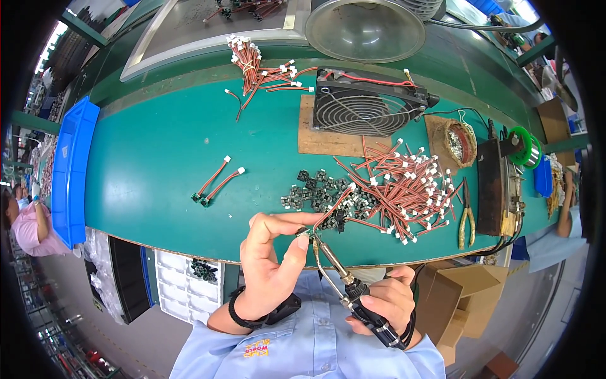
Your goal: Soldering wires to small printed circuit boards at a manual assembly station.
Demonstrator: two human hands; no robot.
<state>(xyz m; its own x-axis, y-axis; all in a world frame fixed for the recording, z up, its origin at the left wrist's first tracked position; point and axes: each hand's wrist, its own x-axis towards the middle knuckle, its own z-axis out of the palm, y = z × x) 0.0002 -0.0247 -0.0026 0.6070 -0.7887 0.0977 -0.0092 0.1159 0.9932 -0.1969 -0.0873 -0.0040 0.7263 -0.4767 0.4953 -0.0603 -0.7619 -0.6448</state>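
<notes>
Down near the table's (158, 158) front edge, the left hand (268, 271) pinched a small black connector (305, 233) between thumb and forefinger, a red wire (332, 208) trailing up from it. Meanwhile the right hand (385, 303) had its fingers wrapped tight around a soldering iron (347, 287), tip touching the connector.

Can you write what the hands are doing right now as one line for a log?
left hand: pinching small wired part | right hand: holding soldering iron, tip at part | behind: wire pile, fan
</notes>
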